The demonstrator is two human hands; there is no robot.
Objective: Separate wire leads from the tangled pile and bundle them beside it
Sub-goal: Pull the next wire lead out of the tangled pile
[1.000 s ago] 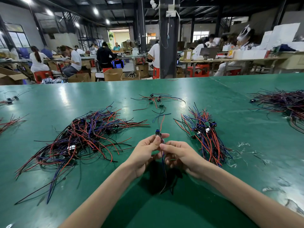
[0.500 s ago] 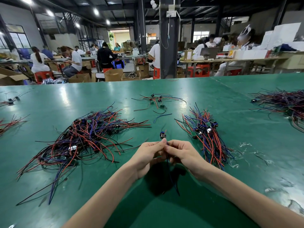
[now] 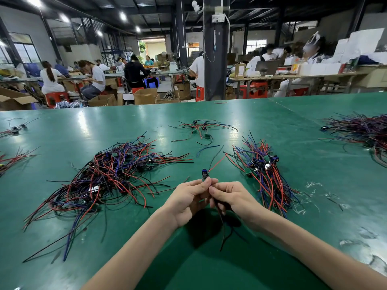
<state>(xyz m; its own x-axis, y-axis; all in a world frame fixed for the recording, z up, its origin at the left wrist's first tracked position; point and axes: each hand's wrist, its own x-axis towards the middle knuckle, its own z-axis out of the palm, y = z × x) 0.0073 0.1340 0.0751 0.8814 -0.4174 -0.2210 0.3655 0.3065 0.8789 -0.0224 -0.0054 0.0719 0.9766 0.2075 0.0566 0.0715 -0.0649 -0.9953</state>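
In the left hand [image 3: 188, 197], the lead [image 3: 204, 174] partly hides.

This is a factory assembly hall. A broad glossy green worktop [image 3: 272, 122] carries heaps of red, blue and black wire leads [image 3: 109, 176]. Beyond it, seated workers [image 3: 94, 78] on red plastic stools [image 3: 55, 97] line long benches among open brown cardboard boxes [image 3: 145, 96], around a dark steel column [image 3: 215, 59] and under bright ceiling lamps [image 3: 122, 16].

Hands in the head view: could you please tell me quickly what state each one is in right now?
Left hand: closed, pinching the wire lead just below its blue connector.
Right hand: closed, pinching the wire lead's dark strands.
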